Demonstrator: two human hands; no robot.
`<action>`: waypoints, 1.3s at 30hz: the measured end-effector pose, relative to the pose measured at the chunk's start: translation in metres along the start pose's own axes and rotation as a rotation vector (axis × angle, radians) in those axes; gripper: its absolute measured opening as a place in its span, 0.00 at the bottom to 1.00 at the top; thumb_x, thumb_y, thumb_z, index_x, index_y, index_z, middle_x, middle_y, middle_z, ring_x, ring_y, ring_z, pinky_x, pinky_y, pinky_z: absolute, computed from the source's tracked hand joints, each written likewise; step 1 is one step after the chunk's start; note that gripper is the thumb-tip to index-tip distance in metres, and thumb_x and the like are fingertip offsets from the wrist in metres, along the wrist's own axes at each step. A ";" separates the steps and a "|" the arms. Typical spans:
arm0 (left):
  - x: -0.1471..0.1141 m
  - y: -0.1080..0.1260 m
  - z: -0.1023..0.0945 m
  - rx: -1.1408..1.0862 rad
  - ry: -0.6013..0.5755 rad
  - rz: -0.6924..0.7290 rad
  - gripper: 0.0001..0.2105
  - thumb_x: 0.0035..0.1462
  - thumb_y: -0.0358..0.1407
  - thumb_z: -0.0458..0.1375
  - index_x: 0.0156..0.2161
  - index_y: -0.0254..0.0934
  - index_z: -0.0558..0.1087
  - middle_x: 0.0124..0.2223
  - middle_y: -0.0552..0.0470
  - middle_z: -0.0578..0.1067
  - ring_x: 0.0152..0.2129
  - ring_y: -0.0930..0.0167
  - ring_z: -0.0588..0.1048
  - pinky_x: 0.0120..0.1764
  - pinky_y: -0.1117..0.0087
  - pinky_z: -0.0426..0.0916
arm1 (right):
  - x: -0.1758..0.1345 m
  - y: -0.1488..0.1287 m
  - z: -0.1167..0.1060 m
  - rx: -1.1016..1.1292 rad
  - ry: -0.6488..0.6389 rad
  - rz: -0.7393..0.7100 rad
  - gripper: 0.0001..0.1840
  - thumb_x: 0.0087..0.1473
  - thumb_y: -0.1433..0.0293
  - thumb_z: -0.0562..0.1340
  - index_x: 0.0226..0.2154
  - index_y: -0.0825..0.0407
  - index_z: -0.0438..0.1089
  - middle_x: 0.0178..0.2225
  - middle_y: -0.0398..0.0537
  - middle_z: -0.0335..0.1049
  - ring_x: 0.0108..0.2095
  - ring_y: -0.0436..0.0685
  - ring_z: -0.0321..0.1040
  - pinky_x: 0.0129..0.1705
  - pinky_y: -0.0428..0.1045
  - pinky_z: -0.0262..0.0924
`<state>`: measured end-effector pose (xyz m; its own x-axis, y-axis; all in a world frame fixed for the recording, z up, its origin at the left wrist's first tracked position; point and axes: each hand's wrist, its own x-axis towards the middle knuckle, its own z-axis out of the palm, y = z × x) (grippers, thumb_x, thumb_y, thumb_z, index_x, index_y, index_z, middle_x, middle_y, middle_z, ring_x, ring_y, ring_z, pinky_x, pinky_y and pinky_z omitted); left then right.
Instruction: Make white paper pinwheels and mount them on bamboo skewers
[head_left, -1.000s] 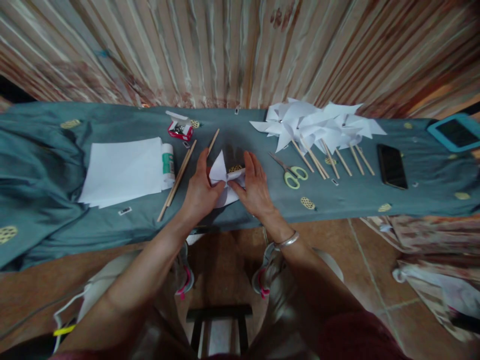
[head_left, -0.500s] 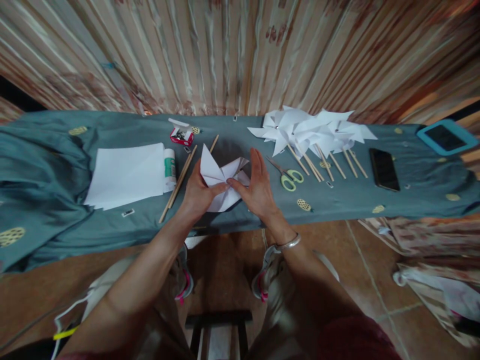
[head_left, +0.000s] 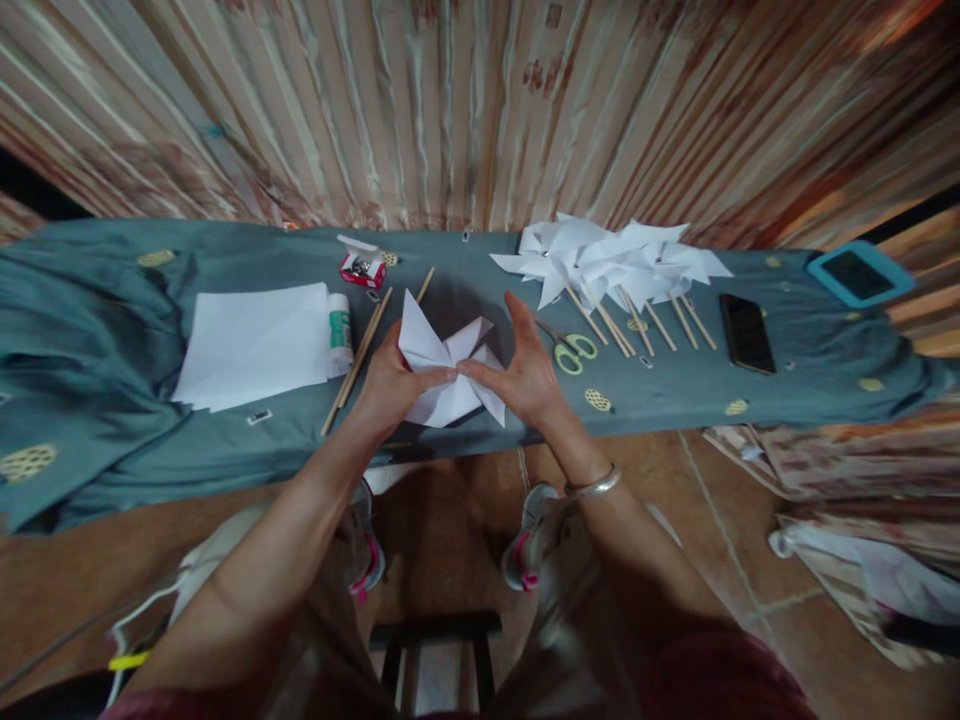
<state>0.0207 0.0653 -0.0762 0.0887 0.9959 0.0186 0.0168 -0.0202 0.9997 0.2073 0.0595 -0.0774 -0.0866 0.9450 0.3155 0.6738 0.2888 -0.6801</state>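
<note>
A folded white paper pinwheel [head_left: 442, 398] sits between my hands near the table's front edge, its pointed blades spread around the centre. Around its left side my left hand [head_left: 391, 383] is closed, thumb on top by the middle and the other fingers mostly hidden by paper. With its thumb tip my right hand [head_left: 534, 375] touches the pinwheel's centre. Its visible fingers stretch upward, apart from the paper. Just right of that hand lie scissors [head_left: 571, 353] with green handles. Thin wooden sticks [head_left: 358, 360] are left of my left hand.
A stack of white paper [head_left: 255, 345] lies left beside a glue stick [head_left: 340, 335]. Behind is an open red box [head_left: 363, 268] of small metal pieces. Finished pinwheels on sticks [head_left: 615, 262] are piled back right, near a black phone [head_left: 747, 333] and a blue-framed tablet [head_left: 860, 274].
My right hand's fingers have moved right, away from the paper, with the thumb still at the centre. The pinwheel's right blades are now more spread and visible. The view has shifted slightly.
</note>
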 end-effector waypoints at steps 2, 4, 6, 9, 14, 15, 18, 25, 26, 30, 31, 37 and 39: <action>-0.002 0.005 0.002 -0.065 0.025 -0.053 0.39 0.30 0.34 0.72 0.52 0.32 0.66 0.40 0.47 0.79 0.39 0.59 0.77 0.42 0.62 0.73 | 0.001 0.000 -0.002 0.027 -0.016 0.011 0.61 0.41 0.41 0.65 0.67 0.53 0.42 0.67 0.64 0.47 0.67 0.70 0.44 0.66 0.67 0.41; -0.004 0.008 0.005 -0.112 0.047 -0.106 0.37 0.29 0.32 0.71 0.51 0.33 0.68 0.37 0.50 0.79 0.37 0.61 0.78 0.41 0.63 0.72 | 0.001 0.000 -0.004 0.037 -0.030 0.019 0.61 0.41 0.41 0.66 0.67 0.53 0.43 0.67 0.63 0.47 0.67 0.70 0.43 0.66 0.67 0.41; -0.006 0.010 0.008 -0.158 0.076 -0.158 0.36 0.28 0.30 0.70 0.49 0.34 0.69 0.34 0.53 0.78 0.34 0.63 0.77 0.39 0.65 0.72 | 0.001 -0.003 -0.005 0.046 -0.035 0.019 0.60 0.41 0.42 0.66 0.67 0.52 0.44 0.67 0.62 0.48 0.68 0.70 0.43 0.66 0.67 0.41; -0.007 0.011 0.012 -0.237 0.104 -0.222 0.34 0.27 0.28 0.69 0.47 0.35 0.70 0.30 0.55 0.78 0.30 0.66 0.77 0.37 0.67 0.72 | 0.001 -0.008 -0.007 0.077 -0.031 0.024 0.59 0.41 0.43 0.67 0.66 0.52 0.46 0.67 0.61 0.48 0.68 0.70 0.42 0.67 0.66 0.40; -0.006 0.011 0.015 -0.372 0.173 -0.263 0.28 0.25 0.29 0.70 0.39 0.35 0.71 0.30 0.55 0.78 0.28 0.67 0.77 0.38 0.65 0.72 | 0.004 -0.009 -0.005 0.295 0.016 0.165 0.59 0.40 0.44 0.68 0.66 0.50 0.47 0.67 0.60 0.48 0.66 0.69 0.48 0.65 0.64 0.48; -0.006 0.011 0.016 -0.386 0.183 -0.263 0.27 0.25 0.29 0.70 0.38 0.35 0.71 0.30 0.55 0.79 0.28 0.68 0.77 0.38 0.65 0.72 | 0.005 -0.008 -0.004 0.371 0.033 0.213 0.58 0.41 0.44 0.67 0.66 0.49 0.46 0.67 0.59 0.49 0.65 0.68 0.50 0.63 0.63 0.51; -0.005 0.013 0.015 -0.384 0.203 -0.251 0.23 0.25 0.28 0.70 0.34 0.35 0.71 0.30 0.56 0.78 0.28 0.69 0.76 0.38 0.67 0.72 | 0.008 -0.005 -0.005 0.607 0.061 0.345 0.55 0.44 0.45 0.65 0.66 0.47 0.45 0.66 0.58 0.51 0.63 0.65 0.56 0.60 0.59 0.59; -0.006 0.010 0.013 -0.343 0.190 -0.234 0.23 0.27 0.30 0.70 0.35 0.37 0.70 0.31 0.56 0.78 0.28 0.69 0.77 0.37 0.67 0.71 | 0.006 -0.028 -0.017 0.969 -0.225 0.452 0.38 0.35 0.57 0.74 0.49 0.49 0.65 0.40 0.49 0.77 0.39 0.62 0.76 0.43 0.56 0.71; -0.006 0.009 0.013 -0.310 0.189 -0.224 0.24 0.27 0.30 0.70 0.36 0.37 0.70 0.31 0.56 0.78 0.28 0.69 0.77 0.37 0.67 0.71 | 0.005 -0.031 -0.017 0.975 -0.248 0.451 0.36 0.33 0.60 0.75 0.46 0.49 0.66 0.37 0.47 0.77 0.36 0.61 0.76 0.41 0.56 0.72; -0.005 0.006 0.013 -0.194 0.216 -0.169 0.28 0.26 0.30 0.70 0.39 0.36 0.70 0.30 0.56 0.77 0.29 0.68 0.77 0.34 0.69 0.70 | 0.005 -0.032 -0.009 0.925 -0.233 0.457 0.33 0.29 0.64 0.76 0.40 0.50 0.66 0.33 0.45 0.76 0.32 0.57 0.74 0.38 0.53 0.71; -0.005 0.006 0.013 -0.190 0.218 -0.162 0.28 0.25 0.30 0.70 0.40 0.36 0.70 0.30 0.56 0.77 0.29 0.68 0.76 0.34 0.69 0.70 | 0.006 -0.031 -0.007 0.897 -0.217 0.452 0.33 0.29 0.64 0.75 0.40 0.50 0.66 0.33 0.45 0.76 0.32 0.57 0.74 0.38 0.53 0.71; -0.004 0.001 0.012 -0.151 0.206 -0.113 0.29 0.28 0.33 0.70 0.42 0.36 0.68 0.32 0.55 0.76 0.31 0.67 0.76 0.35 0.68 0.71 | 0.005 -0.027 0.001 0.742 -0.122 0.452 0.30 0.31 0.64 0.73 0.39 0.51 0.66 0.34 0.46 0.76 0.35 0.59 0.74 0.38 0.53 0.70; -0.002 -0.001 0.011 -0.099 0.211 -0.074 0.31 0.27 0.34 0.70 0.43 0.35 0.68 0.33 0.55 0.76 0.32 0.66 0.76 0.36 0.67 0.71 | 0.005 -0.027 0.003 0.701 -0.096 0.463 0.29 0.31 0.63 0.72 0.39 0.51 0.66 0.34 0.47 0.76 0.36 0.60 0.75 0.38 0.54 0.70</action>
<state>0.0310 0.0624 -0.0777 -0.1198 0.9909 -0.0622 -0.0835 0.0524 0.9951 0.1866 0.0571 -0.0597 0.0026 0.9913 -0.1319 0.0484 -0.1319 -0.9901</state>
